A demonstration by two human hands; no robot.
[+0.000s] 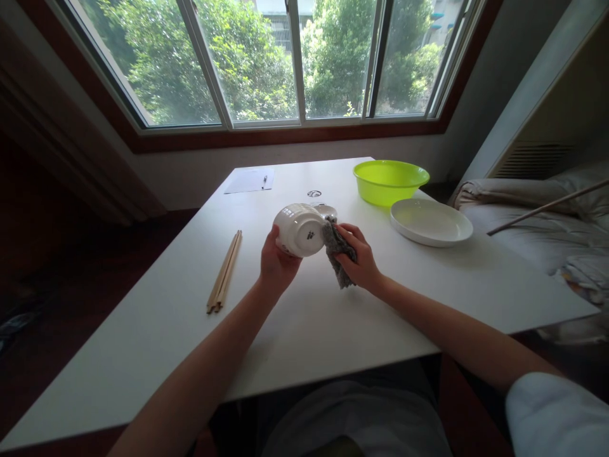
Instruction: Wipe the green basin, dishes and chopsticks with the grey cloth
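Observation:
My left hand (276,263) grips a white bowl (299,230) by its rim, tilted so its base faces me, above the white table (295,330). My right hand (359,257) is closed on a grey cloth (337,251) that presses against the bowl's right side. Another small white dish (328,210) peeks out just behind the bowl.
Wooden chopsticks (224,271) lie to the left. A lime-green basin (390,181) and a white plate (431,222) stand at the right back. A paper sheet with a pen (250,181) lies at the far edge. A bed (547,216) is right of the table.

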